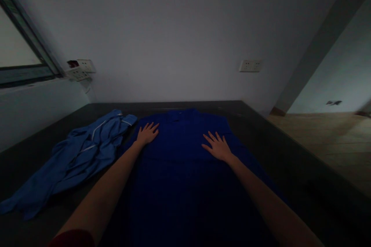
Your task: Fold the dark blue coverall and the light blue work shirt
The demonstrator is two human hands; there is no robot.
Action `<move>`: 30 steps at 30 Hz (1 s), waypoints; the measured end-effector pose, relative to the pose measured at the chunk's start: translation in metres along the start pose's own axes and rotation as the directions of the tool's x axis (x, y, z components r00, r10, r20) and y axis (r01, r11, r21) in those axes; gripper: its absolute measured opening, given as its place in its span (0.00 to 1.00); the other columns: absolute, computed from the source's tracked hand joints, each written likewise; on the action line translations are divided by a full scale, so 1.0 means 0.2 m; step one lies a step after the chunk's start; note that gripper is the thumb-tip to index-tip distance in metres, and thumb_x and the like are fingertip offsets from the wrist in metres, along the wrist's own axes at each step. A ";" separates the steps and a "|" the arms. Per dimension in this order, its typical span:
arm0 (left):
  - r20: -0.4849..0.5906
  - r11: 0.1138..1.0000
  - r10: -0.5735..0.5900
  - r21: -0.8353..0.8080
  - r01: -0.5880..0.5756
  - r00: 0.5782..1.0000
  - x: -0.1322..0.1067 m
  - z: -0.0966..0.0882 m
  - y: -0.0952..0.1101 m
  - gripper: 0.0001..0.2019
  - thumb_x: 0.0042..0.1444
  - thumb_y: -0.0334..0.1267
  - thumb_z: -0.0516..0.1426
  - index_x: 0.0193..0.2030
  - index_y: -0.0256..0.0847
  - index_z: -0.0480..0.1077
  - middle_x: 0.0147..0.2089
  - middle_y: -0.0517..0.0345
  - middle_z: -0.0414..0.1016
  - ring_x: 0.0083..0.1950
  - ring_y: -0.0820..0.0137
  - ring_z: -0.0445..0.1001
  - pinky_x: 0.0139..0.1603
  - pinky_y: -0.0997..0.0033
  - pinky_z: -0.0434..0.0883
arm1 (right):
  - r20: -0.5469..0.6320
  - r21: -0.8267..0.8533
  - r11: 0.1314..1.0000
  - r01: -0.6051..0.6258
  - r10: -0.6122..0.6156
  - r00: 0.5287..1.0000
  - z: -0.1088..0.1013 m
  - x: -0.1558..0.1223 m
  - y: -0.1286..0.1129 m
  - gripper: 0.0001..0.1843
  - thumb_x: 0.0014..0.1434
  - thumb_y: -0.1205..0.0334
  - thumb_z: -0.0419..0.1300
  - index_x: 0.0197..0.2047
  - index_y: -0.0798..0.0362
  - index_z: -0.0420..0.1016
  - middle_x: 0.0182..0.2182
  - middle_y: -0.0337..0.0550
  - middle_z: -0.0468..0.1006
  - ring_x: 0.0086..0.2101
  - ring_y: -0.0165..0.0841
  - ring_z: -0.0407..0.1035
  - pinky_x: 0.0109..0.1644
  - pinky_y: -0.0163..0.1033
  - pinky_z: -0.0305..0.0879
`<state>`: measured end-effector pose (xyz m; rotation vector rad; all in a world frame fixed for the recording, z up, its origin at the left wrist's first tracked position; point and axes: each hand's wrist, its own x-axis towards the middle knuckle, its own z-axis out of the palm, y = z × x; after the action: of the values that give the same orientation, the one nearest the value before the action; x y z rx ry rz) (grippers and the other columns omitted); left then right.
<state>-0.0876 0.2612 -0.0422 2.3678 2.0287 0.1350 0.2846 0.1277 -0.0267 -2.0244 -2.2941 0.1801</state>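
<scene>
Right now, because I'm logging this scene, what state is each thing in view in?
Dark blue garment: spread out on the table, collar toward the wall.
Lighter blue garment: crumpled, left of it.
Left hand: palm down, splayed, on the dark blue garment.
Right hand: the same.
Right socket: nothing plugged in.
Window: cannot tell if open.
Sockets near the window: too small to tell.

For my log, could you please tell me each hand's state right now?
Left hand: open, palm down on the dark blue shirt, holding nothing.
Right hand: open, palm down on the same shirt, holding nothing.
</scene>
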 end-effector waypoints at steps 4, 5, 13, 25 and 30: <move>-0.004 1.000 0.002 -0.003 -0.002 1.000 0.07 0.02 -0.02 0.27 0.64 0.52 0.39 0.70 0.56 0.47 0.72 0.58 0.46 0.72 0.55 0.43 0.66 0.39 0.46 | 0.002 -0.004 1.000 -0.003 0.003 1.000 0.00 0.06 0.00 0.43 0.58 0.28 0.31 0.70 0.40 0.45 0.70 0.38 0.41 0.67 0.50 0.32 0.66 0.63 0.33; -0.005 1.000 0.002 -0.004 -0.002 1.000 0.09 0.02 -0.03 0.27 0.64 0.52 0.39 0.70 0.56 0.47 0.72 0.58 0.46 0.72 0.55 0.43 0.66 0.39 0.46 | 0.003 -0.004 1.000 -0.002 0.002 1.000 0.00 0.08 0.00 0.43 0.58 0.28 0.31 0.70 0.40 0.45 0.70 0.38 0.42 0.67 0.50 0.32 0.66 0.63 0.33; -0.008 1.000 -0.001 -0.007 0.001 1.000 0.17 0.02 -0.04 0.27 0.64 0.52 0.40 0.69 0.56 0.48 0.72 0.59 0.47 0.72 0.55 0.44 0.66 0.40 0.47 | -0.008 -0.015 1.000 0.000 0.000 1.000 0.01 0.17 0.01 0.42 0.59 0.29 0.33 0.70 0.40 0.45 0.70 0.39 0.42 0.67 0.50 0.33 0.66 0.63 0.34; -0.239 1.000 0.002 0.006 0.000 0.971 0.00 -0.09 -0.02 0.20 0.64 0.40 0.43 0.57 0.47 0.68 0.64 0.55 0.65 0.67 0.66 0.57 0.70 0.54 0.43 | -0.027 0.003 1.000 -0.001 0.001 1.000 -0.01 0.17 0.00 0.41 0.59 0.30 0.32 0.70 0.40 0.45 0.70 0.39 0.43 0.67 0.49 0.33 0.66 0.61 0.33; -0.159 0.998 -0.059 0.025 0.064 0.985 -0.22 -0.08 -0.16 0.23 0.62 0.47 0.48 0.62 0.47 0.63 0.66 0.49 0.62 0.67 0.55 0.57 0.64 0.43 0.54 | -0.087 0.015 0.999 0.033 -0.031 0.996 -0.02 0.15 0.01 0.40 0.60 0.31 0.34 0.68 0.42 0.51 0.69 0.42 0.47 0.67 0.48 0.35 0.65 0.62 0.36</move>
<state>-0.1268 0.2215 -0.0303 2.3797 2.1840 0.3037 0.2832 0.1581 -0.0244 -1.9464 -2.2636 0.1073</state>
